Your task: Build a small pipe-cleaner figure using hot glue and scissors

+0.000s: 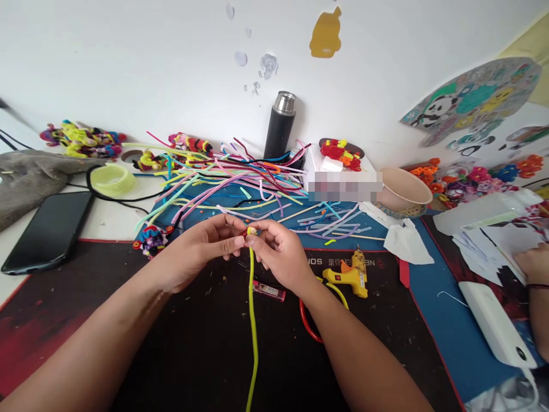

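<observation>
Your left hand (pixel 214 243) and right hand (pixel 283 249) meet fingertip to fingertip, each grip pinched close on a small red-and-yellow piece (pixel 252 231), while a long yellow-green stem (pixel 254 326) runs from there down over the dark mat (pixel 193 349). Near your right wrist you have a yellow glue gun (pixel 352 274) lying on the mat. Farther out, coloured strands (pixel 240 177) spread in front of a black flask (pixel 279 131), with a phone (pixel 49 229) to your left and another person's hand (pixel 534 263) to your right.
</observation>
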`<state>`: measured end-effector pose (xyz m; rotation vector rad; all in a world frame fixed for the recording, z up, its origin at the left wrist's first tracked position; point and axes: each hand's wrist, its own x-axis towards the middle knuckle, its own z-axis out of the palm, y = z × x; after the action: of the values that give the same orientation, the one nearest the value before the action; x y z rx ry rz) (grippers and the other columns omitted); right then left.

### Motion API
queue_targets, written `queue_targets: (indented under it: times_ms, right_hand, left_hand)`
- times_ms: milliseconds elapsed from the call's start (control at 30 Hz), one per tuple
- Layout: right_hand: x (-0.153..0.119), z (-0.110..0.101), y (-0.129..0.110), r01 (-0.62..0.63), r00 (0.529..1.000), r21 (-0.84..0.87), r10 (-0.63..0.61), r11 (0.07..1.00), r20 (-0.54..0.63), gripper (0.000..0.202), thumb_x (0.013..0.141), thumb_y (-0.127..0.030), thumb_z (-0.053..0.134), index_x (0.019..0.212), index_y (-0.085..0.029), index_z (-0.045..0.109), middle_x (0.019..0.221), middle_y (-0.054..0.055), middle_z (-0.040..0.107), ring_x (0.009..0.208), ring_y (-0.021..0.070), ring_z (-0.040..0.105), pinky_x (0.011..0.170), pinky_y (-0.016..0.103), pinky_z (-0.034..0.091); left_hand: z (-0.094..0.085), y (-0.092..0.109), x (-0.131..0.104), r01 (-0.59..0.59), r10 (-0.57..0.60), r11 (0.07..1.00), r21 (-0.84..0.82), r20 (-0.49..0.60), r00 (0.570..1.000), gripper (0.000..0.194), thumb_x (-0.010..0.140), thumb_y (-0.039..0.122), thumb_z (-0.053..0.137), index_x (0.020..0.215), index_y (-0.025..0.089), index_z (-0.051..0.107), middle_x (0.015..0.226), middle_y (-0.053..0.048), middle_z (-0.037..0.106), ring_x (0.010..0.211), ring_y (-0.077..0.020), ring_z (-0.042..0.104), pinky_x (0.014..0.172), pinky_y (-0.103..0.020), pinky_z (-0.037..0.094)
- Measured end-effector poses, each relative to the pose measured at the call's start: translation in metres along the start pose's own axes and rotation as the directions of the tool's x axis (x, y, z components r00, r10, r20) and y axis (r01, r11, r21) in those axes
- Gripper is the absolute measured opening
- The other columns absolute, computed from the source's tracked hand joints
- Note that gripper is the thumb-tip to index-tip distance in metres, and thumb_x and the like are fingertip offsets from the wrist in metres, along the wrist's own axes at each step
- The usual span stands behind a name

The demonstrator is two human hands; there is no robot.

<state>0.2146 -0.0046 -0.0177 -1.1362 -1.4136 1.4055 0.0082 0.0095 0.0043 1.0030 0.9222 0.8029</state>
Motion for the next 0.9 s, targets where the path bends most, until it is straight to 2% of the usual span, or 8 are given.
queue_targets:
  times_ms: [100,167,300,467,767,900]
  right_hand:
    - [0.000,0.000,0.000,0.001,1.000,0.004,-0.001,1.000,0.003,0.031,0.097,-0.050,0.078,0.112,-0.023,0.071,0.067,-0.006,0.059,0.055,0.0132,0.054,0.054,0.027,0.043]
    - [0.000,0.001,-0.001,-0.003,1.000,-0.003,0.003,1.000,0.007,0.032,0.097,-0.051,0.078,0.113,-0.024,0.071,0.066,-0.006,0.059,0.056,0.0134,0.055,0.054,0.028,0.044]
    - [-0.001,0.001,-0.001,-0.027,1.000,0.011,0.027,1.000,0.001,0.035,0.097,-0.054,0.079,0.113,-0.024,0.069,0.068,-0.006,0.058,0.056,0.0130,0.053,0.053,0.027,0.042]
    - [0.001,0.002,0.001,-0.024,1.000,0.036,0.024,0.999,0.004,0.041,0.096,-0.058,0.080,0.117,-0.025,0.067,0.072,-0.006,0.057,0.057,0.0133,0.052,0.050,0.026,0.040]
    - [0.001,0.005,0.003,-0.070,0.997,0.122,0.065,0.990,0.042,0.044,0.097,-0.054,0.080,0.124,-0.025,0.063,0.079,-0.007,0.058,0.051,0.0098,0.051,0.047,0.025,0.040]
    - [0.000,0.006,0.005,-0.091,0.994,0.141,0.081,0.986,0.072,0.045,0.099,-0.051,0.077,0.133,-0.026,0.061,0.079,-0.008,0.059,0.048,0.0083,0.051,0.045,0.024,0.039]
  left_hand:
    - [0.001,0.005,-0.002,-0.080,0.082,0.972,0.220,0.002,0.997,0.036,0.081,0.043,0.095,0.103,0.022,0.078,0.103,-0.006,0.077,0.095,-0.0257,0.070,0.085,-0.035,0.055]
    - [0.005,0.006,-0.004,-0.129,0.148,0.941,0.314,-0.037,0.988,0.033,0.082,0.044,0.092,0.102,0.023,0.077,0.104,-0.007,0.079,0.099,-0.0291,0.072,0.089,-0.039,0.056]
    - [0.012,0.002,-0.006,-0.208,0.273,0.894,0.397,-0.113,0.955,0.028,0.085,0.043,0.088,0.103,0.024,0.077,0.105,-0.008,0.080,0.102,-0.0311,0.074,0.092,-0.041,0.058]
    - [0.016,-0.002,-0.006,-0.248,0.345,0.853,0.459,-0.140,0.928,0.026,0.089,0.040,0.084,0.110,0.025,0.077,0.109,-0.008,0.081,0.101,-0.0296,0.076,0.094,-0.040,0.058]
    - [0.018,-0.002,-0.007,-0.336,0.535,0.598,0.728,-0.049,0.844,0.016,0.098,0.030,0.071,0.112,0.028,0.078,0.106,-0.006,0.078,0.095,-0.0276,0.071,0.090,-0.037,0.054]
    - [0.017,-0.002,-0.008,-0.340,0.559,0.540,0.770,-0.026,0.829,0.019,0.099,0.025,0.069,0.115,0.028,0.078,0.107,-0.006,0.076,0.095,-0.0268,0.070,0.089,-0.036,0.054]
